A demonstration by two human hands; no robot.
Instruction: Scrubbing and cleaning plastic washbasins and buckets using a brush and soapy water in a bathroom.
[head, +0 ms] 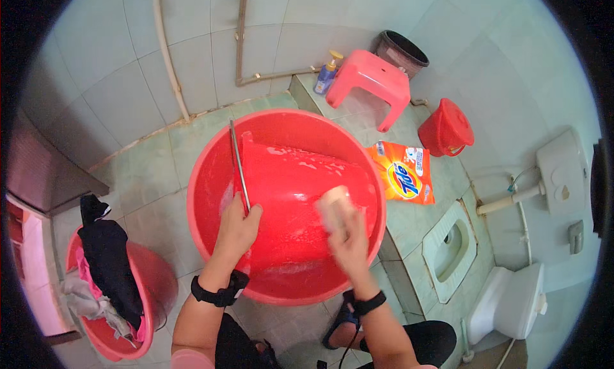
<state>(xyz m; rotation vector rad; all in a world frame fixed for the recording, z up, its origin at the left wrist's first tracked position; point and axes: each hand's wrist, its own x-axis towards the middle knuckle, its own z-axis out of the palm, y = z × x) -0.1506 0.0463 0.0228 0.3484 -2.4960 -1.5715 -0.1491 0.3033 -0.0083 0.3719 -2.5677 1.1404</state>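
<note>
A large red basin [201,177] stands on the floor before me. Inside it lies a wide, wet red panel [283,191] with some suds on it; its material is hard to tell. Along the panel's left side runs a thin metal rod [237,160], and my left hand [236,232] grips its near end. My right hand [349,246], over the panel's right part, is closed around a pale, motion-blurred object [336,201], perhaps a scrubbing brush. Its underside cannot be made out.
A Tide detergent bag [403,172] lies right of the basin on a raised tiled step. Behind it are a pink stool [369,76], a pump bottle [326,74] and a lidded red bucket [443,129]. A squat toilet [451,249] is at right. A clothes-filled bucket [160,282] stands left.
</note>
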